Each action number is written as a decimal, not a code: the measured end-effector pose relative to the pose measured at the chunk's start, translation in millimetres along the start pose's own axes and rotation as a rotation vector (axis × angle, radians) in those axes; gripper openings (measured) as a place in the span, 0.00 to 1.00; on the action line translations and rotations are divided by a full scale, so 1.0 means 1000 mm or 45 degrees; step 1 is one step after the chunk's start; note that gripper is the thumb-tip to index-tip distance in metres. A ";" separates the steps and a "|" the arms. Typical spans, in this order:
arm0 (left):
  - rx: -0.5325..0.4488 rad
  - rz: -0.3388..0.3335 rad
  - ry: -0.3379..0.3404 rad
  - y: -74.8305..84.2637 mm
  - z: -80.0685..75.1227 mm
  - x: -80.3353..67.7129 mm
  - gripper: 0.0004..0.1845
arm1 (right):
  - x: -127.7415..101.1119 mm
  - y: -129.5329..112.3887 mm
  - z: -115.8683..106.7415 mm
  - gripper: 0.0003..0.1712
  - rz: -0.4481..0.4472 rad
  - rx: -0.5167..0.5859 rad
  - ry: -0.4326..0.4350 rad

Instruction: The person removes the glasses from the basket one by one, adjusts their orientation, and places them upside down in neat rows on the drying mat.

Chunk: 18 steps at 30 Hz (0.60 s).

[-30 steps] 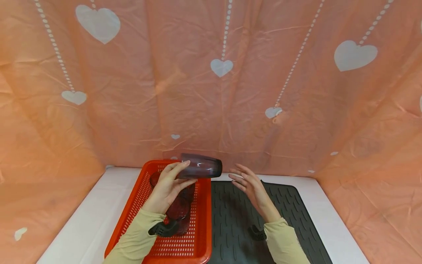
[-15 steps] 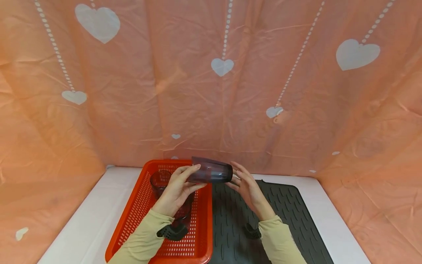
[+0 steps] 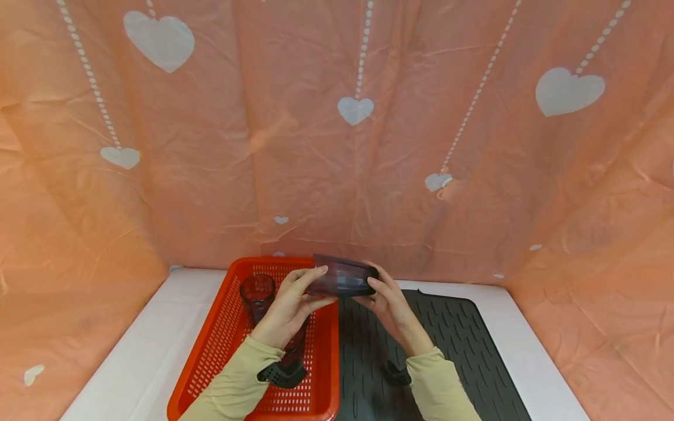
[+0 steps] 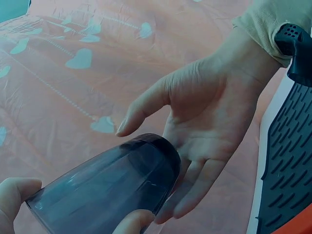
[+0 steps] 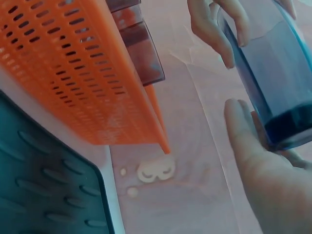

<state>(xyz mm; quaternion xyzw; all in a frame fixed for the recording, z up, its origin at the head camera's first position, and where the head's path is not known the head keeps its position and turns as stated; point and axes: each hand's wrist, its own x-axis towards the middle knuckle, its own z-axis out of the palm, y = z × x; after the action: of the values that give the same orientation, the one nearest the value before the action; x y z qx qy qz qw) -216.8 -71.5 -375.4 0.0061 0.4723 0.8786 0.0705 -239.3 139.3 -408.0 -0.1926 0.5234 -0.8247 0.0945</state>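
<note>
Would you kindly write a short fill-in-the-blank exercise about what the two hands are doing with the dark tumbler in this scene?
1. The dark tumbler is held lying on its ____.
2. The left hand grips it above the ____ basket.
3. The right hand meets the tumbler's closed ____.
4. Under the right hand lies a ____ ribbed mat.

Missing words: side; orange; base; black

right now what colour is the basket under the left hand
Orange-red basket, clearest in the head view.

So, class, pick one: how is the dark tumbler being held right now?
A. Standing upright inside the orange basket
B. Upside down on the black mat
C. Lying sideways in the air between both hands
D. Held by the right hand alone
C: the dark tumbler lies sideways in the air, the left hand gripping one end and the right hand meeting its base.
</note>
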 end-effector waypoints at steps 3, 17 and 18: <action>0.000 0.001 -0.007 -0.001 0.001 0.000 0.24 | 0.000 0.002 0.001 0.30 -0.021 0.011 -0.006; -0.023 -0.049 -0.019 0.000 0.000 0.000 0.25 | 0.001 0.008 0.005 0.28 0.026 0.098 0.141; -0.029 -0.055 -0.031 0.000 0.000 0.000 0.23 | 0.001 0.007 0.005 0.28 0.029 0.101 0.160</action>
<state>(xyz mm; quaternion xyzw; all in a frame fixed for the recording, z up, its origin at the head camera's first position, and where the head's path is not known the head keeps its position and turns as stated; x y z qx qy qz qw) -216.5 -71.6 -375.4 0.0059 0.4615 0.8820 0.0953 -238.7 131.2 -412.1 -0.1304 0.4973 -0.8541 0.0784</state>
